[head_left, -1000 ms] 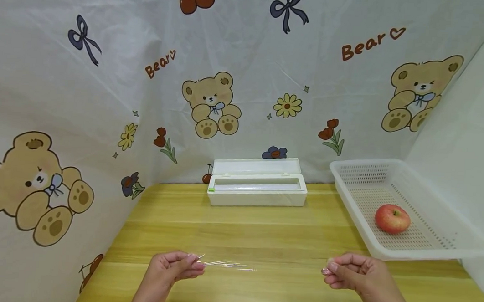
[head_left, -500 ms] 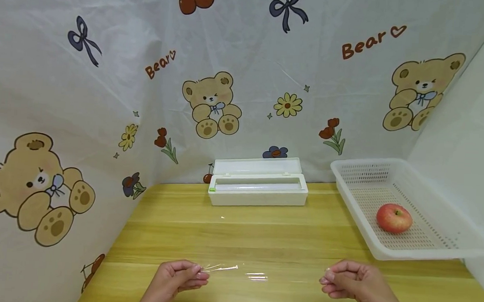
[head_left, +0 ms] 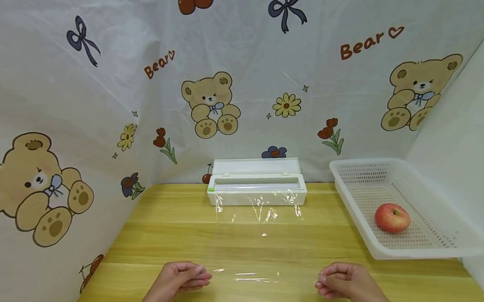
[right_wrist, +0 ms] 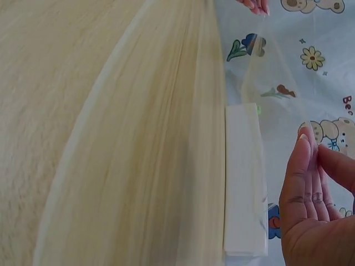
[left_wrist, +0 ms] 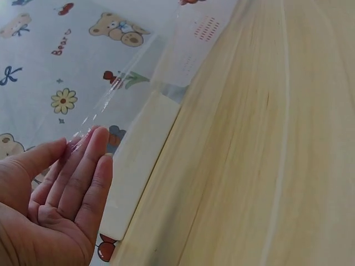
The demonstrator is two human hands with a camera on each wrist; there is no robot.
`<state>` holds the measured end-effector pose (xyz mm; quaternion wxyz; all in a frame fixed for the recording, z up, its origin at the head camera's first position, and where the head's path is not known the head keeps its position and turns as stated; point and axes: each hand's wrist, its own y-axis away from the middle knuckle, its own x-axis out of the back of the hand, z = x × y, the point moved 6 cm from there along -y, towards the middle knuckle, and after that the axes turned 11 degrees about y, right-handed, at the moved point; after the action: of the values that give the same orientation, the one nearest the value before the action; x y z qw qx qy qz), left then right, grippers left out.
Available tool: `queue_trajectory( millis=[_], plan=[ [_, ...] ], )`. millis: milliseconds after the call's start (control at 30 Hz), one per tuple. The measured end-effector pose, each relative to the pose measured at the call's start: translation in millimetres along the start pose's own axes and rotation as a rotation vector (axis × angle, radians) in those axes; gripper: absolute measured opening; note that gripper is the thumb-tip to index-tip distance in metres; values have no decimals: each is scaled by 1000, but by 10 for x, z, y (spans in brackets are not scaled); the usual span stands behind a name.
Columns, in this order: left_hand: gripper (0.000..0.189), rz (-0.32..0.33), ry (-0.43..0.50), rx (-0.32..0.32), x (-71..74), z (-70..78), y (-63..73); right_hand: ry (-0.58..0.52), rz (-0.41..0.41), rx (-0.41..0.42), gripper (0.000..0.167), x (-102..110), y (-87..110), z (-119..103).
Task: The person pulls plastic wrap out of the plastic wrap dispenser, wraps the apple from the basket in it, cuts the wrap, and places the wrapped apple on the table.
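- Film (head_left: 264, 234): clear sheet taken as the clock's centre, spread above the worktop (head_left: 172, 222), its near edge running between both hands.
- Left hand (head_left: 183, 278): at 8 o'clock, thumb and fingertips together, pinching the film.
- Right hand (head_left: 343, 282): at 4 o'clock, likewise pinching it.
- Open room: worktop shows beneath the film, and out past the left hand to the cloth (head_left: 118, 90) at 9 o'clock.
- Box (head_left: 257, 199): at 12 o'clock, lid raised, near the far edge, roll (head_left: 256, 186) inside.
- Basket (head_left: 355, 216): at 2 o'clock, near corner close beyond the right hand; apple (head_left: 392, 218) inside.
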<state>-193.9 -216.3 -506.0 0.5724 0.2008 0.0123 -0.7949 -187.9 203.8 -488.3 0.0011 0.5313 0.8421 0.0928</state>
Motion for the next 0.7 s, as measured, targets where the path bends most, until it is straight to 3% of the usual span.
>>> queue_trajectory(
  millis=[300, 700],
  plan=[
    [37, 5, 5, 33, 95, -91, -36, 63, 6, -12, 20, -35, -107, 92],
    [39, 25, -51, 97, 224, -194, -200, 107, 8, -80, 25, -22, -216, 173]
  ],
)
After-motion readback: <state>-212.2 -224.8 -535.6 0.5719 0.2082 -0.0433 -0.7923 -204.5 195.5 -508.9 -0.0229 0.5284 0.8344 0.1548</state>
